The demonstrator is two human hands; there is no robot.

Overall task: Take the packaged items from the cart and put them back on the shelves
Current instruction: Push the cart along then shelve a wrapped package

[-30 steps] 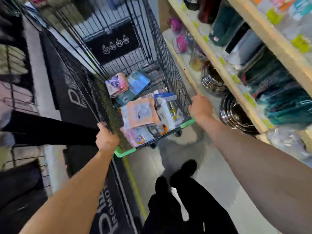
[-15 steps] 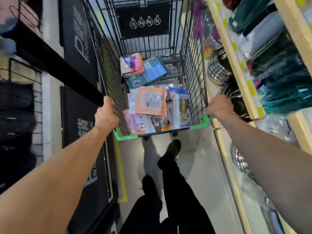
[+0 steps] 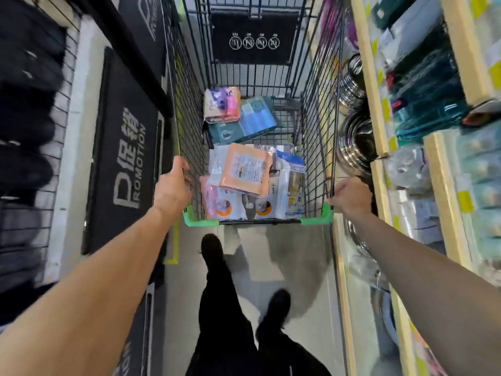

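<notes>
Cart [image 3: 315, 131] now squared to aisle, flat pastel packaged items [image 3: 245, 173] heaped inside, both hands' grip closed on cart rim

Two bare forearms, no sleeves, no watch, no bands or rings visible. Left hand [image 3: 172, 189] at about ten o'clock from frame centre, right hand [image 3: 351, 196] at about two o'clock; backs of both turned up to the camera, knuckles showing. Loose black trousers [image 3: 225, 316] at six o'clock, plain fabric, no visible pattern or markings, long enough to reach the footwear. Plain black shoes, rounded toes: one shoe [image 3: 212, 246] nearer twelve o'clock, the other shoe [image 3: 276, 305] toward five o'clock. Laces and soles too dark to make out.
</notes>
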